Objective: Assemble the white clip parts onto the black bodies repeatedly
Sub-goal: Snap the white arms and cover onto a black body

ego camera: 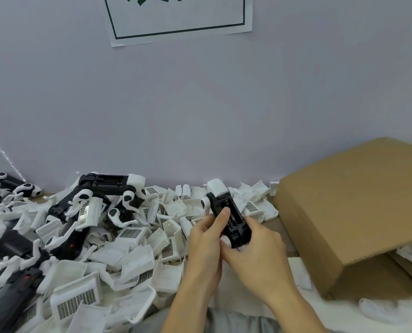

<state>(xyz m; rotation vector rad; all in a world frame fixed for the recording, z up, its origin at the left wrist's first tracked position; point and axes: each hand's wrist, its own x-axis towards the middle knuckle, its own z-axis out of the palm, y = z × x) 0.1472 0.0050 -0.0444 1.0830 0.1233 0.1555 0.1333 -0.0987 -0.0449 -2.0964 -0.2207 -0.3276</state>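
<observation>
A pale grey wall [200, 104] with a green-bordered paper sign [178, 18] backs a worktable heaped with loose white clip parts [133, 236]. Both forearms reach in from below, meeting above the pile. The left hand [205, 239] wraps its fingers round a black body [231, 219], thumb laid along its open top face. The right hand [258, 251] grips the same body's near end from the other side. Assembled black-and-white units [108, 186] lie at the left; a cardboard box [354, 207] sits tilted at the right.
</observation>
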